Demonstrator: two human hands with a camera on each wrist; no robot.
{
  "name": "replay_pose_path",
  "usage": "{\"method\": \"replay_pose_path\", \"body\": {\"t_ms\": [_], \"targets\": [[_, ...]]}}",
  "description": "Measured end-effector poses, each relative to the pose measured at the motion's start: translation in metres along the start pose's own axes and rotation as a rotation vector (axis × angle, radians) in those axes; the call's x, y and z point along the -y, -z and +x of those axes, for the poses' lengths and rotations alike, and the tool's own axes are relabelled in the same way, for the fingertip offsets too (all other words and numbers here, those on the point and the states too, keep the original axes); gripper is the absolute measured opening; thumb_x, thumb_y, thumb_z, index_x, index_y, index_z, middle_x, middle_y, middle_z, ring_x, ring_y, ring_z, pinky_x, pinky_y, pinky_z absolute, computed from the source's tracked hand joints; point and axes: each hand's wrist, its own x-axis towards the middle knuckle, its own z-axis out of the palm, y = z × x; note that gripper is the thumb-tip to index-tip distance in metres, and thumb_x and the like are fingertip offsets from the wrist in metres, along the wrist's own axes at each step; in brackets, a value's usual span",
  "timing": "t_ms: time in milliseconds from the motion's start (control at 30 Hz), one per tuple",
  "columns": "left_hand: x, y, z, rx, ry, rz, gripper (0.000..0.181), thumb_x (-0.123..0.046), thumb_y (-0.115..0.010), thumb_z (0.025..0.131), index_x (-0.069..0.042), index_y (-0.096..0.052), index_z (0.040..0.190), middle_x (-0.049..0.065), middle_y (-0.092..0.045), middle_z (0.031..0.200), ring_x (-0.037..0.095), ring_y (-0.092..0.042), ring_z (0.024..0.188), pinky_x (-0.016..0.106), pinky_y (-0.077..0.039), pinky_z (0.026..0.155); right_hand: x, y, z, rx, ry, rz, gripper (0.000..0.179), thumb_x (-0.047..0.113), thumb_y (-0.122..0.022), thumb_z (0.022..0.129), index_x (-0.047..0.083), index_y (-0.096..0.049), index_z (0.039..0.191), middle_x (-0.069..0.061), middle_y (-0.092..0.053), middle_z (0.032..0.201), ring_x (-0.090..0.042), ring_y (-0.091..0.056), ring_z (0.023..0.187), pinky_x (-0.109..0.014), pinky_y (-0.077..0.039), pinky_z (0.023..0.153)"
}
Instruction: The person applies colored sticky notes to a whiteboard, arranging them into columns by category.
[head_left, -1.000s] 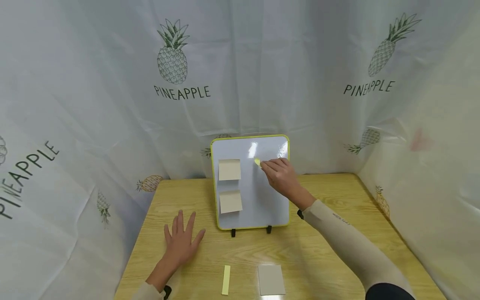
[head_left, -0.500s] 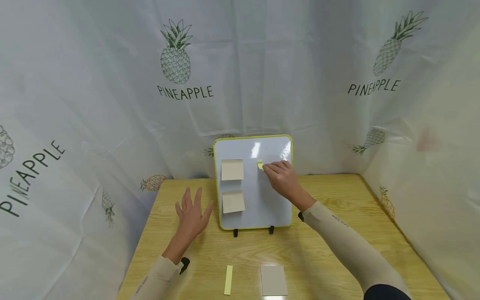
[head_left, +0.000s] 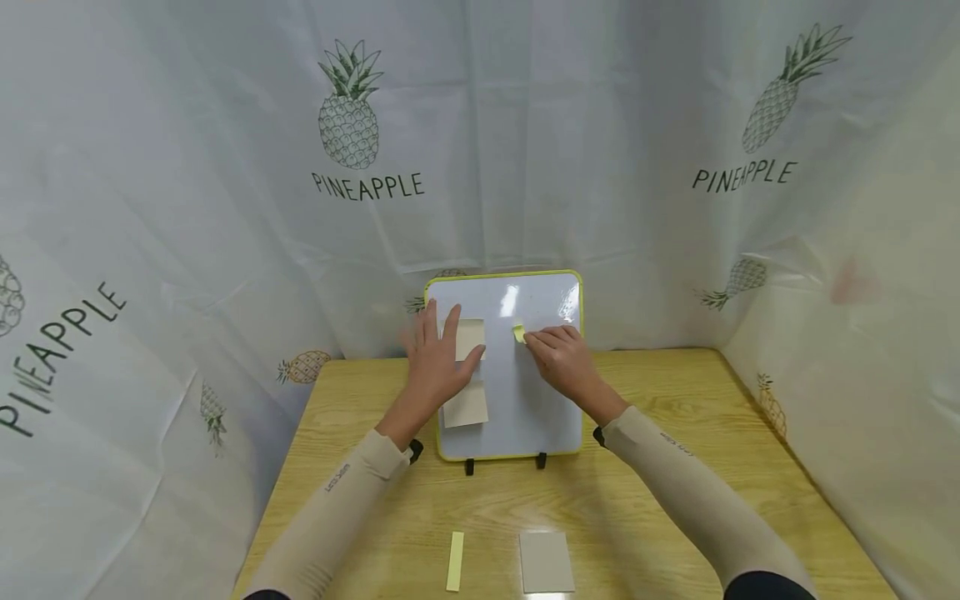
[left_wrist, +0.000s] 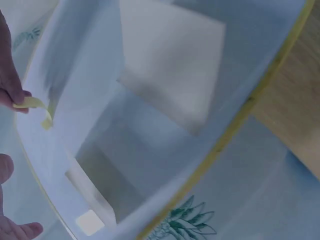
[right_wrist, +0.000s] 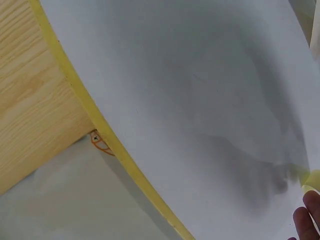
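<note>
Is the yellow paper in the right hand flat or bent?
Bent: the left wrist view shows the yellow paper curving away from the right hand.

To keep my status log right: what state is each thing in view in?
Whiteboard: upright on black feet
Upper cream note: on the board, standing partly away from it
Lower cream note: on the board, no writing visible
Curled yellow strip: bent, one end pinched
Straight yellow strip: flat on the table
Beige square: flat on the table
Left hand: fingers spread
Right hand: pinching the curled strip
</note>
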Motion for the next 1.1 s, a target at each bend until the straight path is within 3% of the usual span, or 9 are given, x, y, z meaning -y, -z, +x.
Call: {"method": "replay_pose_path", "body": {"t_ms": [200,433,767,967,1100], "targets": [[-0.016,-0.009,0.034,0.069,-0.059,0.167,0.075,-0.057,-0.052,0.096,-0.020,-0.026,0.157,0.020,-0.014,0.163,0.040,-0.018,0.149,0.073,-0.013,0.112,0.003,0.001,-0.001,0.042,-0.013,-0.002,0.019,0.008,-0.077,0.084,0.005,-0.077,0.103,-0.007,-0.078,0.096,-0.024,-0.071,0.085,-0.039,-0.053,0.078],[-0.028,-0.018,0.057,0.108,-0.115,0.278,0.079,-0.059,-0.053,0.095,-0.025,-0.021,0.159,0.019,-0.013,0.164,0.038,-0.015,0.151,0.071,-0.012,0.113,0.004,-0.002,-0.003,0.011,-0.025,0.010,0.019,0.007,-0.078,0.082,0.005,-0.078,0.100,-0.007,-0.078,0.093,-0.024,-0.071,0.082,-0.040,-0.053,0.075],[-0.043,-0.029,0.076,0.127,-0.138,0.391,0.095,-0.066,-0.060,0.087,-0.031,-0.010,0.160,0.017,0.001,0.166,0.042,-0.005,0.152,0.070,-0.008,0.114,0.005,-0.006,-0.007,0.033,-0.039,0.008,0.018,0.010,-0.078,0.083,0.006,-0.078,0.101,-0.006,-0.078,0.092,-0.023,-0.071,0.082,-0.040,-0.053,0.075],[-0.045,-0.036,0.081,0.142,-0.125,0.424,0.100,-0.068,-0.061,0.086,-0.030,-0.007,0.160,0.020,-0.004,0.165,0.043,-0.005,0.152,0.071,-0.008,0.113,0.007,-0.008,-0.010,0.052,-0.043,0.003,0.020,0.011,-0.079,0.083,0.006,-0.078,0.102,-0.006,-0.078,0.092,-0.022,-0.071,0.083,-0.039,-0.053,0.076],[-0.045,-0.039,0.084,0.108,-0.130,0.436,0.097,-0.066,-0.060,0.087,-0.029,-0.008,0.160,0.021,-0.012,0.163,0.043,-0.008,0.151,0.071,-0.010,0.113,0.007,-0.009,-0.010,0.056,-0.044,-0.006,0.018,0.011,-0.077,0.085,0.007,-0.077,0.103,-0.006,-0.078,0.095,-0.022,-0.071,0.085,-0.040,-0.052,0.078]]}}
